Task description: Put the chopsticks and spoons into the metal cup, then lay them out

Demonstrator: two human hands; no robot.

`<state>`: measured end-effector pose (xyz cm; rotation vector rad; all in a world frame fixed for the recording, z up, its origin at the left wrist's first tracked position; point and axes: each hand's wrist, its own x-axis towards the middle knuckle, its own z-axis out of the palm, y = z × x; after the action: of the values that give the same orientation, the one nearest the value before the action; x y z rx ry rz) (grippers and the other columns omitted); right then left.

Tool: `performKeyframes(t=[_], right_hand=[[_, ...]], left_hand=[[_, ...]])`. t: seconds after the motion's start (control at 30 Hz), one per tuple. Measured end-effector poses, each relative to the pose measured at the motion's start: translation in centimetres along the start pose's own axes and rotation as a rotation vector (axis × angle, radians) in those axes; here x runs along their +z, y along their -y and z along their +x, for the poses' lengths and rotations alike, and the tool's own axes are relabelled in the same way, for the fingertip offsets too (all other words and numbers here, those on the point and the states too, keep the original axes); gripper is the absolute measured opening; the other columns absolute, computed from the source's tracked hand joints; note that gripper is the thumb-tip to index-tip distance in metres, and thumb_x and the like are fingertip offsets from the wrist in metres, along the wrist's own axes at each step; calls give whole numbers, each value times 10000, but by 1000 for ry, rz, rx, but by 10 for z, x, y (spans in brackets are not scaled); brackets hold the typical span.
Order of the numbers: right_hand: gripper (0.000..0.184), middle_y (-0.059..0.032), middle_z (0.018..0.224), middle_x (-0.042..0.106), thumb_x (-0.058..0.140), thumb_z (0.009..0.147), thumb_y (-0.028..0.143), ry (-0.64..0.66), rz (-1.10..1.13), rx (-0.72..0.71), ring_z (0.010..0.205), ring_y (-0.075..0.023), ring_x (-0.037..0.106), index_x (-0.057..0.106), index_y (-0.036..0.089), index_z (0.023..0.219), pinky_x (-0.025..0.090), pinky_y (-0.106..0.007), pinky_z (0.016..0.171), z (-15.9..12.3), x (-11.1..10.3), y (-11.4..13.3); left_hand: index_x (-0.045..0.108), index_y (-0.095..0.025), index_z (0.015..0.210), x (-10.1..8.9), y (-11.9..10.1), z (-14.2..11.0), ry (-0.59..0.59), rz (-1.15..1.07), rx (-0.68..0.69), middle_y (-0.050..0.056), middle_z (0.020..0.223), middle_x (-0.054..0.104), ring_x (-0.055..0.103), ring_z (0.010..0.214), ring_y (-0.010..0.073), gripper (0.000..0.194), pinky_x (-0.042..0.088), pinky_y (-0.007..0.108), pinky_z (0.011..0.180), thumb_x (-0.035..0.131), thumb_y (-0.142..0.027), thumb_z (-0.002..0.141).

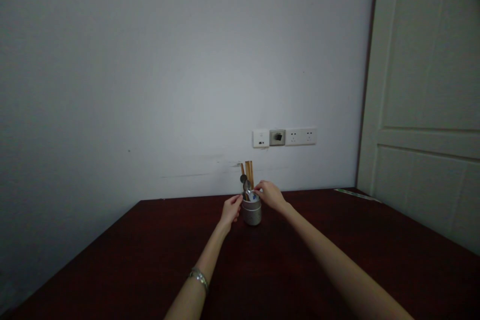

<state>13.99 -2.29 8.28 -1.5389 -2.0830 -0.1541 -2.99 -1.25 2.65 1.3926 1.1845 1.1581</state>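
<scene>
Wall: plain and greyish white, it faces you at 12 o'clock [168, 75], with thin dark scuffs [187, 175] low down toward 11.
Sockets: between 12 and 1 o'clock you have a white plate [261, 138], a greyish plate [277, 144] and a double outlet [301, 136] in a row.
Door: pale and panelled, at your 2 o'clock [431, 75].
Table: dark red-brown [112, 280], spreading before you; a greenish-white strip [358, 195] lies at 1 o'clock.
Light: dim, brightest at your 12, darker toward 10.
</scene>
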Motion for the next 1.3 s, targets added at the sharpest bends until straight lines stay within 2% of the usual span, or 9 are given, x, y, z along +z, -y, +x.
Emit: performKeyframes(t=[0.3, 0.47, 0.53, 0.6, 0.73, 0.83, 1.0, 1.17, 1.3], right_hand=[[253, -70, 910, 645, 488, 801, 351, 4, 58, -10, 862, -171, 577, 676, 200, 878, 391, -232, 725, -2, -4, -1], [265, -82, 896, 656, 501, 768, 330, -139, 313, 70, 806, -176, 582, 670, 158, 876, 422, -269, 748, -4, -2, -13], [279, -94, 894, 658, 487, 753, 282, -211, 514, 162, 780, -177, 590, 652, 129, 917, 446, -291, 739, -10, 6, -21], [331, -107, 938, 647, 489, 709, 201, -222, 730, 258, 816, -181, 598, 609, 108, 1003, 464, -303, 740, -19, 20, -28], [607, -153, 1155, 538, 551, 576, 81, -84, 1042, 388, 991, -201, 560, 465, 96, 1177, 463, -300, 798, -38, 56, -37], [814, -182, 1245, 450, 651, 496, 102, 16, 1150, 451, 1079, -241, 506, 359, 110, 1256, 462, -317, 815, -48, 81, -38], [955, -174, 1231, 458, 748, 451, 254, -5, 1167, 380, 1092, -244, 494, 302, 123, 1285, 414, -354, 890, -54, 105, -33], [844, -110, 1137, 546, 727, 503, 308, -107, 1019, 217, 1016, -235, 538, 365, 168, 1252, 398, -389, 908, -56, 112, -22], [700, -93, 1154, 546, 688, 551, 311, -176, 901, 137, 1034, -238, 523, 437, 179, 1191, 385, -388, 916, -56, 113, -19]], left_hand=[[510, -159, 1140, 0, 1, 0, 14, 7, 10, -86, 494, 368, 292, 324, 31, 600, 183, 163, 338, 488, -563, 696], [525, -156, 1120, 0, 1, -1, 10, 15, 6, -81, 493, 374, 299, 324, 34, 577, 182, 165, 334, 478, -557, 708], [532, -160, 1110, 0, 1, -1, 9, 19, 8, -80, 497, 373, 302, 330, 32, 566, 187, 163, 335, 477, -557, 711], [532, -162, 1111, 0, 2, -2, 8, 20, 12, -80, 498, 372, 303, 334, 32, 556, 190, 163, 336, 475, -551, 717], [526, -162, 1116, 1, 2, -2, 4, 17, 9, -81, 490, 368, 291, 325, 32, 537, 181, 165, 331, 469, -531, 729], [522, -164, 1117, 2, 2, -3, 0, 11, 0, -82, 488, 372, 282, 321, 30, 534, 180, 164, 331, 468, -527, 729], [538, -164, 1070, 3, 5, -1, 5, -13, 6, -85, 479, 365, 281, 314, 30, 527, 181, 159, 327, 462, -547, 716], [549, -176, 1025, 4, 5, -2, 6, -20, 5, -81, 470, 375, 282, 306, 33, 501, 178, 159, 321, 447, -556, 714], [550, -180, 1013, 6, 4, -6, 0, -21, -3, -81, 464, 368, 281, 309, 35, 477, 175, 160, 320, 443, -542, 722]])
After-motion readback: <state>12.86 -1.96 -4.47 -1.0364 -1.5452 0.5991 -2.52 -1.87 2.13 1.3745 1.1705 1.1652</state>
